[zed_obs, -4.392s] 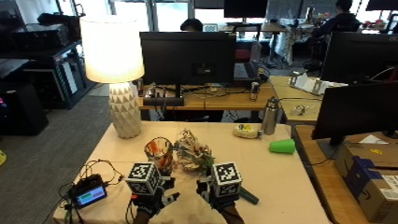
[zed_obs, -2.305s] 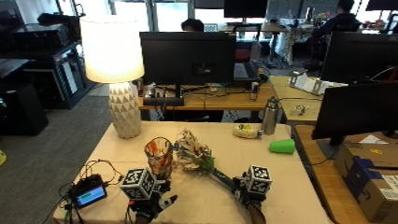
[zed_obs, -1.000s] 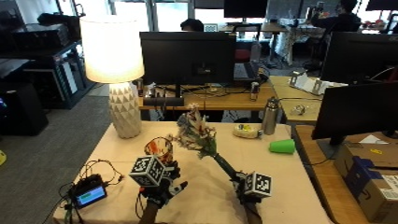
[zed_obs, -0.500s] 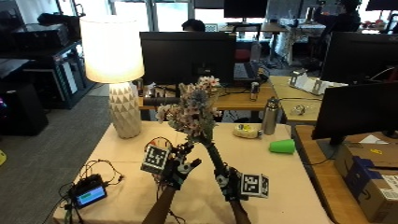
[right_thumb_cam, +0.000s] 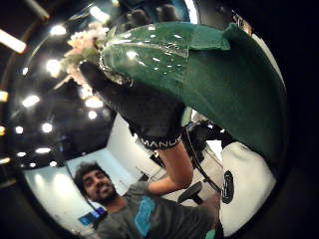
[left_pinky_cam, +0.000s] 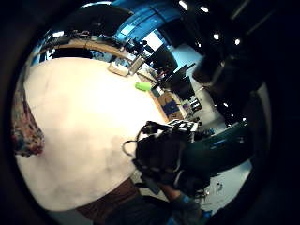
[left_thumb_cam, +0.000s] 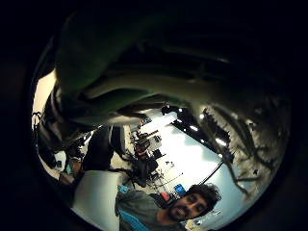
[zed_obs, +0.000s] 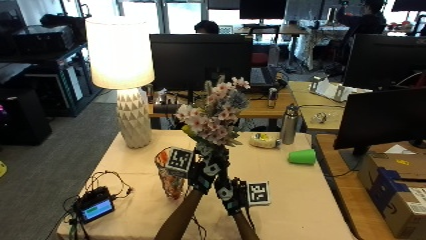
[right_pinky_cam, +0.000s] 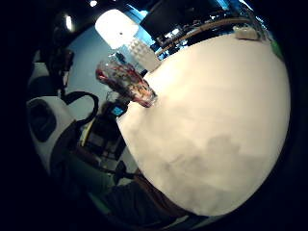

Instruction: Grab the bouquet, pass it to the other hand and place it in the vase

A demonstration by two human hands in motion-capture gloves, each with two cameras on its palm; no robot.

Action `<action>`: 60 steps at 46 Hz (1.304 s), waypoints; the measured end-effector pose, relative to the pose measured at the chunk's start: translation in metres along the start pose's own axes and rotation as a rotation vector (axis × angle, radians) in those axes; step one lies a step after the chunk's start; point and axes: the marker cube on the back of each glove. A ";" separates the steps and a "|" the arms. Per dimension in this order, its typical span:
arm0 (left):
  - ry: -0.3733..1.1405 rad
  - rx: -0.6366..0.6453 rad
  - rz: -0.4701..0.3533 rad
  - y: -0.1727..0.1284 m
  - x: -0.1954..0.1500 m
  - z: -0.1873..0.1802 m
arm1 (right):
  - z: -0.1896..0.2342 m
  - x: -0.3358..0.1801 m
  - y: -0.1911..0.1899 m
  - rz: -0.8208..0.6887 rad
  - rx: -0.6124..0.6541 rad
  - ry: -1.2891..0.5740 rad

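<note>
Item: bouquet (zed_obs: 214, 114), pale pink and white blooms over dark green stems, held upright above the table (zed_obs: 306, 205), its heads well clear of the tabletop.

Holders: left hand (zed_obs: 203, 172) and right hand (zed_obs: 228, 192), both gloved in black, met at the stem bundle, the left higher on it. In the right thumb-side palm view the left hand's fingers (right_thumb_cam: 144, 107) were curled round the green stem wrap (right_thumb_cam: 199, 69). The right hand's fingers could not be made out in any view; whether it gripped the stems cannot be told.

Destination: vase (zed_obs: 170, 175), patterned red and orange, upright on the table just beside the left forearm, mouth open upward.

Stage (judged): the handover itself, with both hands on or at the stems and the insertion not yet done.

Hazards (judged):
- Release by one hand ahead of a settled hold by the other would let the top-heavy bouquet tip or drop.
- The vase stood close by the left arm; a sweep of the forearm or of trailing stems could knock it over.
- Stems lowered off-centre could catch the rim and tilt the vase.

Nearby: lamp (zed_obs: 122, 75) and green cup (zed_obs: 302, 156), both well apart from the hands.
</note>
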 end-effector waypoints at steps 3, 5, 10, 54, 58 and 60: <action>-0.072 0.017 0.178 -0.011 -0.007 0.000 | 0.008 -0.003 -0.001 0.015 -0.016 -0.123; -0.028 0.029 0.101 -0.009 -0.004 0.004 | 0.011 -0.004 0.000 0.038 -0.021 -0.166; 0.078 0.087 -0.115 -0.003 -0.008 0.011 | 0.015 0.014 -0.001 0.027 -0.027 -0.078; -0.139 0.780 0.070 -0.045 0.071 -0.200 | -0.032 0.014 0.003 0.026 0.024 0.149; -0.182 0.819 0.095 -0.051 0.067 -0.222 | -0.025 0.007 0.005 0.078 0.020 0.053; -0.205 0.834 0.118 -0.053 0.063 -0.233 | -0.022 0.006 0.004 0.067 0.019 0.013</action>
